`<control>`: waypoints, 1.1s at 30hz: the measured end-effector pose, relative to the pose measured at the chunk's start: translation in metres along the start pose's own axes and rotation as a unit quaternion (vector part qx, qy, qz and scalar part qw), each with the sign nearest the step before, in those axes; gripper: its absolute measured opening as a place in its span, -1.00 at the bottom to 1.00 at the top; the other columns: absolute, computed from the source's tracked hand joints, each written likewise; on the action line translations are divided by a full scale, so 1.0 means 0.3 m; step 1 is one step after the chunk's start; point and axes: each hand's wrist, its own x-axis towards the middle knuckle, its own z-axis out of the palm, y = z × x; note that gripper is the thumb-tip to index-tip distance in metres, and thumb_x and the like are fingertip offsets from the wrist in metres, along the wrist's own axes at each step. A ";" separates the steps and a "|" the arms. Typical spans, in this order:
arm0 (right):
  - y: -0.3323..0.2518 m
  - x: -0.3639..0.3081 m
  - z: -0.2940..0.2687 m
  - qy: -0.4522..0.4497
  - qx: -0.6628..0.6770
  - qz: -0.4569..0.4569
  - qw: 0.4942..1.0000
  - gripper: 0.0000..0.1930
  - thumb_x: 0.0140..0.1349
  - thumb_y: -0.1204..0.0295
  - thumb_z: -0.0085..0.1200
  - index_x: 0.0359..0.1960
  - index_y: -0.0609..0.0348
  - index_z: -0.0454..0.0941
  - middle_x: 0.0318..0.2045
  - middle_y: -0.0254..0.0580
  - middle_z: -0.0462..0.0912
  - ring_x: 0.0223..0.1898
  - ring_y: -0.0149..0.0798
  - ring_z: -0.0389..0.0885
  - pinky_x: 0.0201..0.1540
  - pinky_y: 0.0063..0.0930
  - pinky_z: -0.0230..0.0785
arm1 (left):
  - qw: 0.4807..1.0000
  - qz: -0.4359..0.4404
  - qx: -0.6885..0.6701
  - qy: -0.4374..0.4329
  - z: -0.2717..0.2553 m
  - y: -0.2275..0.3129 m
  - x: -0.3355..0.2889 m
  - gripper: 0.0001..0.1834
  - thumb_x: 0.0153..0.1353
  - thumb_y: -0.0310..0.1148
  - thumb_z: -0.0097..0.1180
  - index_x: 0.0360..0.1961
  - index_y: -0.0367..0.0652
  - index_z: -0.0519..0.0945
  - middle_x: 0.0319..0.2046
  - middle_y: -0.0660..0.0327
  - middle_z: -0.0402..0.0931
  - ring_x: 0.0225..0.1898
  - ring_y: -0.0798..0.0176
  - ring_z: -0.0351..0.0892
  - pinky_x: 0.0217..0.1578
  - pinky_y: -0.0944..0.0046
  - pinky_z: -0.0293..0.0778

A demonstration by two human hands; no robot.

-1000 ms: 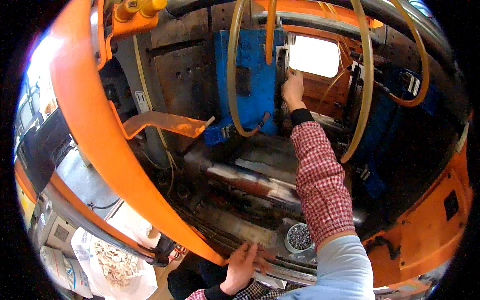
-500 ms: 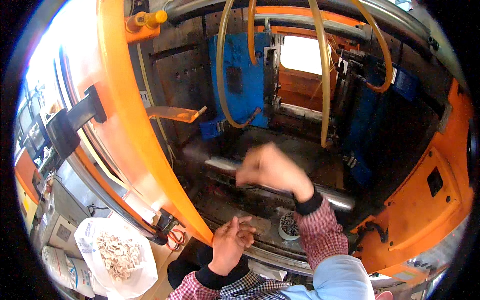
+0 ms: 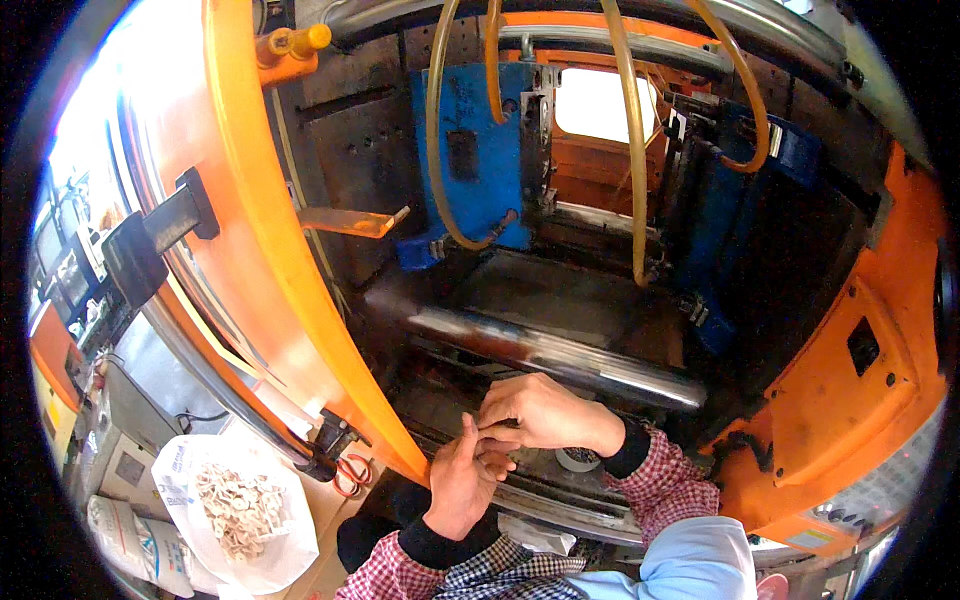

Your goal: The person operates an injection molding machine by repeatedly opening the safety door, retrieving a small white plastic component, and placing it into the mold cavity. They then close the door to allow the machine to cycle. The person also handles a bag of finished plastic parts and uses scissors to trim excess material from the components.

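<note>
The two hands meet just below the middle of the frame. The left hand (image 3: 462, 487) has its thumb raised and its fingers loosely curled; the right hand (image 3: 543, 412) is bent over with its fingers drawn in against the left fingertips. Whether either grips something small between them I cannot tell.

The bowl (image 3: 575, 465) of small dark pieces is nearest, in the lower middle of the frame, partly hidden behind the right wrist. That closeness looks like the main risk: a wrist or the checked sleeve (image 3: 665, 488) dropping a little could knock the bowl and scatter its pieces. Anything tiny passed between the fingers could also slip, since the fingertips alone would support it, and might be lost in the dark gaps below the shiny bar (image 3: 640, 380).

The right knuckles are near that bar, so a quick lift could scrape them. Higher up, the hanging hoses (image 3: 627, 150) in the upper middle could snag an arm reaching toward the blue block (image 3: 485, 170).
</note>
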 end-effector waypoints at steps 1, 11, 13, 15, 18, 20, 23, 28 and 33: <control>0.008 0.002 -0.001 0.014 -0.003 -0.006 1.000 -0.85 -0.05 0.48 0.18 -0.41 0.24 0.60 -0.45 -0.15 0.59 -0.38 -0.13 0.55 -0.33 -0.36 0.42 | 1.000 0.004 0.004 -0.014 -0.004 0.001 0.008 -0.39 0.29 0.08 -0.24 -0.15 -0.36 0.46 -0.34 0.02 0.56 -0.49 0.30 0.54 -0.49 0.44 0.42; 0.538 0.251 -0.327 0.591 -0.207 0.106 0.773 -0.86 0.10 0.48 0.11 -0.37 0.32 0.60 -0.41 -0.04 0.63 -0.37 -0.19 0.63 -0.30 -0.45 0.41 | 0.993 -0.039 0.089 -0.062 0.011 0.008 -0.055 -0.31 0.33 0.06 -0.35 0.08 -0.47 0.32 -0.36 -0.04 0.56 -0.53 0.21 0.55 -0.53 0.38 0.44; 0.638 0.338 -0.423 0.590 -0.174 0.228 0.755 -0.78 0.10 0.37 0.13 -0.32 0.29 0.62 -0.41 -0.01 0.63 -0.35 -0.13 0.62 -0.25 -0.38 0.41 | 0.991 -0.049 0.120 -0.040 0.001 0.006 -0.079 -0.34 0.36 0.02 -0.39 0.07 -0.47 0.33 -0.42 -0.01 0.55 -0.54 0.19 0.55 -0.54 0.37 0.44; 0.781 0.393 -0.510 0.608 -0.241 0.243 0.716 -0.77 0.10 0.33 0.12 -0.33 0.27 0.63 -0.37 0.00 0.64 -0.31 -0.05 0.61 -0.21 -0.29 0.40 | 0.988 -0.053 0.145 -0.015 -0.008 0.002 -0.096 -0.35 0.38 -0.02 -0.47 0.06 -0.48 0.34 -0.51 0.04 0.53 -0.59 0.18 0.54 -0.61 0.35 0.42; 0.895 0.465 -0.612 0.642 -0.252 0.231 0.686 -0.78 0.10 0.35 0.10 -0.32 0.22 0.64 -0.34 0.01 0.63 -0.29 0.00 0.60 -0.19 -0.25 0.39 | 0.951 0.071 0.301 0.018 -0.256 -0.168 -0.054 -0.53 0.35 -0.13 -0.25 -0.02 -0.36 0.41 -0.43 0.04 0.51 -0.47 0.18 0.55 -0.53 0.32 0.46; 0.950 0.477 -0.643 0.647 -0.245 0.231 0.684 -0.79 0.10 0.35 0.09 -0.31 0.20 0.65 -0.32 0.01 0.63 -0.29 0.02 0.59 -0.19 -0.24 0.39 | 0.981 0.038 0.192 0.011 -0.155 -0.098 -0.085 -0.52 0.38 -0.16 -0.34 -0.03 -0.40 0.42 -0.51 0.08 0.52 -0.61 0.27 0.51 -0.63 0.42 0.41; 0.958 0.513 -0.653 0.627 -0.244 0.239 0.700 -0.78 0.12 0.32 0.07 -0.32 0.17 0.66 -0.30 0.02 0.63 -0.29 0.02 0.59 -0.19 -0.25 0.40 | 0.991 0.008 0.137 0.002 -0.141 -0.078 -0.099 -0.50 0.40 -0.16 -0.38 -0.03 -0.41 0.43 -0.52 0.09 0.53 -0.65 0.31 0.50 -0.66 0.45 0.39; 1.039 0.506 -0.678 0.592 -0.325 0.264 0.689 -0.78 0.12 0.31 0.09 -0.33 0.18 0.66 -0.32 0.01 0.63 -0.30 0.02 0.58 -0.18 -0.24 0.39 | 0.987 0.008 0.162 -0.022 -0.173 -0.121 -0.078 -0.49 0.40 -0.14 -0.39 -0.02 -0.39 0.43 -0.50 0.08 0.54 -0.63 0.31 0.51 -0.65 0.45 0.40; 0.993 0.522 -0.649 0.586 -0.279 0.255 0.717 -0.79 0.11 0.32 0.10 -0.34 0.18 0.66 -0.35 0.02 0.63 -0.31 0.02 0.58 -0.18 -0.23 0.38 | 0.983 0.022 0.182 -0.018 -0.159 -0.107 -0.089 -0.49 0.40 -0.14 -0.38 -0.02 -0.38 0.44 -0.50 0.08 0.54 -0.62 0.31 0.52 -0.65 0.44 0.41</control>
